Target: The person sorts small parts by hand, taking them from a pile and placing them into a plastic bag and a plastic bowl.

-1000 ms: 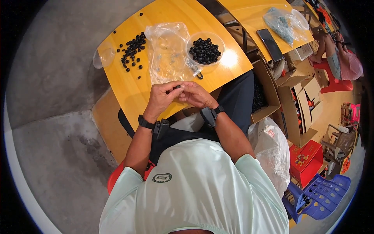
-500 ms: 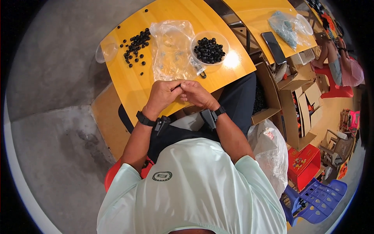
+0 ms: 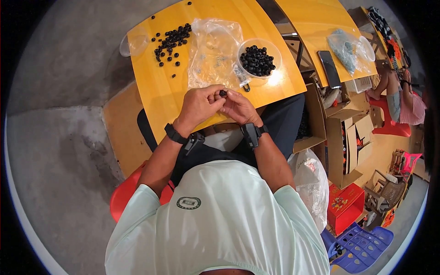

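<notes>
Over the near edge of the yellow table (image 3: 151,98), my left hand (image 3: 198,106) and my right hand (image 3: 240,109) meet. Between their fingertips they pinch a small black bead-like part (image 3: 223,93); its far side is hidden. Beyond my hands lies a clear plastic bag (image 3: 213,55) with tiny pieces in it. A clear round tub (image 3: 278,54) to its right holds many black hollow beads (image 3: 258,60). To the left of the bag, loose black beads (image 3: 172,42) lie scattered. A small black loop (image 3: 247,87) rests just past my right hand.
A clear lid (image 3: 137,42) overhangs the table's left edge. On the second table to the right are a phone (image 3: 329,68) and a bag of bluish pieces (image 3: 343,49). Cardboard boxes (image 3: 337,142) and a white sack (image 3: 308,178) stand at my right. A seated person (image 3: 403,103) is farther off.
My fingers have shifted so that the black part now shows between them. The view has swung slightly, moving the table up and to the right in the picture.
</notes>
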`<state>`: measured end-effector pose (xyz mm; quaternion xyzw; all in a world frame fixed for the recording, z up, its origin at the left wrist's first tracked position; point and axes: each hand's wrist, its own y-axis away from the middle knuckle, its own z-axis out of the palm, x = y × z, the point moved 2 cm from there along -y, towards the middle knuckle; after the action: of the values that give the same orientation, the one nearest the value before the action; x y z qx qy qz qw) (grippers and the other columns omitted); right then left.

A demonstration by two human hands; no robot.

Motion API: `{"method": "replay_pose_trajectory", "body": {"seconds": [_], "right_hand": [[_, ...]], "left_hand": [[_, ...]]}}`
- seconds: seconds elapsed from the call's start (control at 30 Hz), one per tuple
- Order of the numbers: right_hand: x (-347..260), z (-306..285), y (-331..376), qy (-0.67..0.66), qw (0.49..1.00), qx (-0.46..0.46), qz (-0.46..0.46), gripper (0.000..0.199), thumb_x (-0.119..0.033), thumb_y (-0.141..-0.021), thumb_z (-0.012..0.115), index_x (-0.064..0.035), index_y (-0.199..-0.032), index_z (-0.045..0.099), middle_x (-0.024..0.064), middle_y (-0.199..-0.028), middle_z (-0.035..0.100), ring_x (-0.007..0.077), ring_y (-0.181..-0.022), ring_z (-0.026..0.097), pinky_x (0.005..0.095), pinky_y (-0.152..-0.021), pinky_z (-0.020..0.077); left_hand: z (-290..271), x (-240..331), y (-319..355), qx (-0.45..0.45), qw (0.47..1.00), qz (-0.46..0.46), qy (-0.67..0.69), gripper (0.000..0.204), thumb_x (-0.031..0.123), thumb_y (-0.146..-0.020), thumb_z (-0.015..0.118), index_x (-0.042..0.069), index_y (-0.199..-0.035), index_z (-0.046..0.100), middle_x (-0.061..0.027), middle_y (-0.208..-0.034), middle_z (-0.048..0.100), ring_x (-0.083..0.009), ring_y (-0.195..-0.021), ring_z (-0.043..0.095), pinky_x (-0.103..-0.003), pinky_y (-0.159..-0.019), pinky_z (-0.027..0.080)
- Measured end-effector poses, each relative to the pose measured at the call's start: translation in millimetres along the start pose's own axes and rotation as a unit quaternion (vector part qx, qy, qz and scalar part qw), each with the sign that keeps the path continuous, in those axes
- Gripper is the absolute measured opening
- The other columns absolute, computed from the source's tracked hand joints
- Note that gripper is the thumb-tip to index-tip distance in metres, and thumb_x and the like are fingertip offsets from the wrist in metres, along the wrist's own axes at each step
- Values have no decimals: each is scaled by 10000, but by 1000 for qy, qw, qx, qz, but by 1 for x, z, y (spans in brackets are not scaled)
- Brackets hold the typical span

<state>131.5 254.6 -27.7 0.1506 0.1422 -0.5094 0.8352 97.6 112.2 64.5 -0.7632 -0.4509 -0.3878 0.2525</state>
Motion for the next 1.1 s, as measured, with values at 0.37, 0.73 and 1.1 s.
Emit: {"method": "replay_pose_trajectory", "body": {"seconds": [0.37,0.73,1.1], "right_hand": [[3,-8,0,6,1000,-16,-17,365,-310,-968,625,-21,-1191,624,45,-1052,647,125,-898,568,275,-781,463],[0,-8,3,35,999,-9,-22,333,-287,-963,643,-5,-1139,650,28,-981,647,71,-802,536,206,-653,408],[-4,6,3,53,998,11,-6,352,-265,-968,632,6,-1194,638,30,-995,658,74,-795,545,204,-644,419]], "left_hand": [[-6,11,-1,1,998,42,-47,242,113,-804,709,131,-1045,735,-118,-721,677,-228,-609,670,-304,-554,508],[-2,13,-2,5,995,94,-29,217,92,-810,686,144,-1012,746,-104,-705,675,-218,-595,672,-310,-551,515],[-6,6,-3,21,992,113,-46,228,127,-797,680,174,-1007,758,-105,-686,667,-221,-572,657,-310,-538,511]]}}
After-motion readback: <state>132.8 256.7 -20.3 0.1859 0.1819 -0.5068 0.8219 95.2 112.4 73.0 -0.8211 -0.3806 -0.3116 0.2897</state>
